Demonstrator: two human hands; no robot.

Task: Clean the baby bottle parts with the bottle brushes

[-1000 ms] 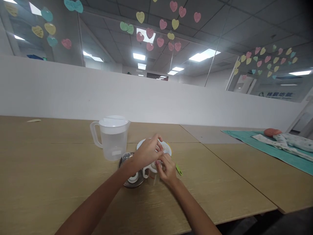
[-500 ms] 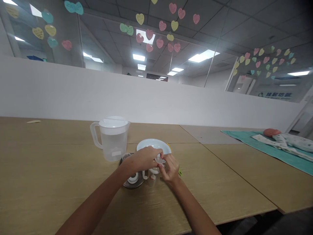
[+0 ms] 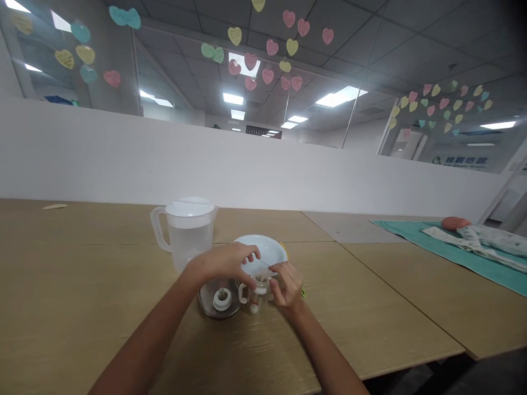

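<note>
A clear baby bottle (image 3: 259, 296) with white side handles stands upright on the table, with small pale and red bits inside. My left hand (image 3: 224, 262) arches over its left side, thumb near the rim and fingers apart. Close to the bottle's right rim, my right hand (image 3: 287, 283) has its fingers bent together; what they grip, if anything, is unclear. A thin pale line shows between the fingertips of both hands. On a metal tray (image 3: 209, 308) to the left lies a white ring with a teat (image 3: 222, 300). Behind the hands is a white bowl (image 3: 267, 247).
A lidded, see-through pitcher (image 3: 191, 233) stands at the back left. A small green object (image 3: 303, 292) lies by my right hand. Far right, a teal cloth (image 3: 401, 227) carries patterned fabric and a reddish item. A white wall (image 3: 123, 159) rises behind the table (image 3: 82, 296).
My hands have moved apart, the left going left and its fingers spreading. The clear piece pinched between them earlier is no longer distinct. The bottle's mouth and the ring on the tray show more fully.
</note>
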